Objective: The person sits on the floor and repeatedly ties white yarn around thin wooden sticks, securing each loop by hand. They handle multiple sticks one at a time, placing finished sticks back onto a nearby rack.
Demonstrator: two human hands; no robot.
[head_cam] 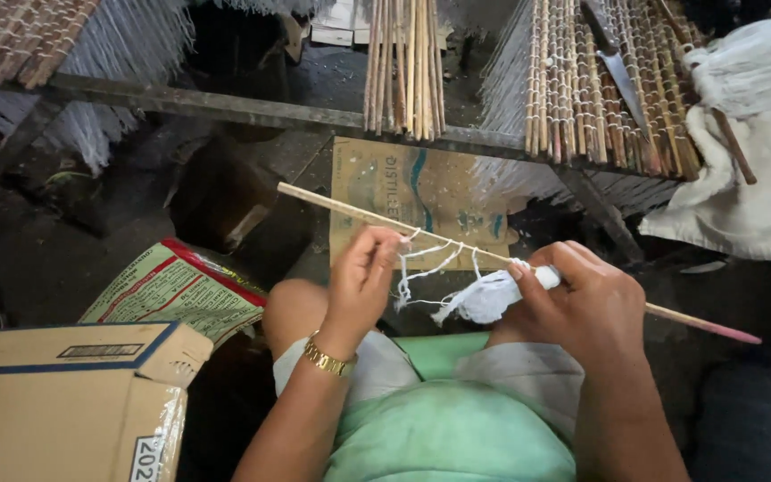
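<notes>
A long thin bamboo stick (341,206) with a pink tip at its right end lies across my lap, slanting from upper left to lower right. My right hand (582,308) grips the stick near its middle, together with a bundle of white cotton string (484,299). My left hand (363,277) pinches loose strands of that string (421,259), which loop around the stick just left of the bundle. A gold bracelet sits on my left wrist.
A dark metal rail (225,107) crosses in front, carrying woven mats of sticks and white fringe (600,89) and a loose stick bundle (403,62). White cloth (751,161) lies at right. A cardboard box (55,402) and printed bag (171,286) sit at left; flat cardboard (385,187) is on the floor.
</notes>
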